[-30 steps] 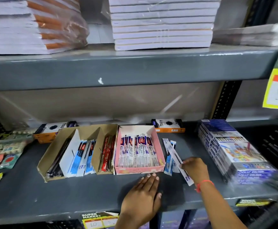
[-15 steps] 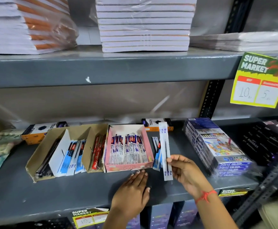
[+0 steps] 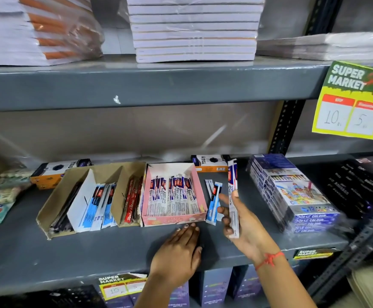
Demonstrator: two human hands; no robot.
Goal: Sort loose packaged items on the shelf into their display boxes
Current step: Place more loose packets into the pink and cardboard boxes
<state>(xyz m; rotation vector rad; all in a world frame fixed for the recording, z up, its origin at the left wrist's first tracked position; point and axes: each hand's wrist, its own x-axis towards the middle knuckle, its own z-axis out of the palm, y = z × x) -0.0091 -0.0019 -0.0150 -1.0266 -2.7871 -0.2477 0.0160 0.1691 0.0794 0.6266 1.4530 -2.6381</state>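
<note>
R hand (image 3: 243, 221) grips a white pen packet (image 3: 233, 196) upright beside the pink display box (image 3: 173, 218), L hand (image 3: 178, 252) flat, fingers spread, on shelf (image 3: 92, 252) in front of it.

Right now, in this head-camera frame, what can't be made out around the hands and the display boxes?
- Long white packet in right hand: seen nearly edge-on, so its print is unreadable.
- Leftmost slot of the brown cardboard box: contents dark and shadowed.
- Left hand lies palm down on the grey shelf, hiding anything beneath.
- Black packages, far right: blurred and cut off.
</note>
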